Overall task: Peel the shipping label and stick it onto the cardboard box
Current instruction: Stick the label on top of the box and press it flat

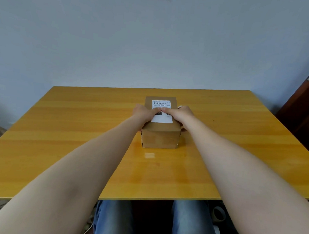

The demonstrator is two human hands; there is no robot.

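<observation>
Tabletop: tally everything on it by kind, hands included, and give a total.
Cardboard box: 1
Shipping label, lying on the box top: 1
Hands, left hand and right hand, both resting on the label: 2
Total: 4
A small white thing behind the right hand is too hidden to identify.

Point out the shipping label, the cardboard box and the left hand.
shipping label (161, 119): head view, bare white lower part.
cardboard box (159, 139): head view, front face.
left hand (144, 113): head view, back of the hand.
</observation>
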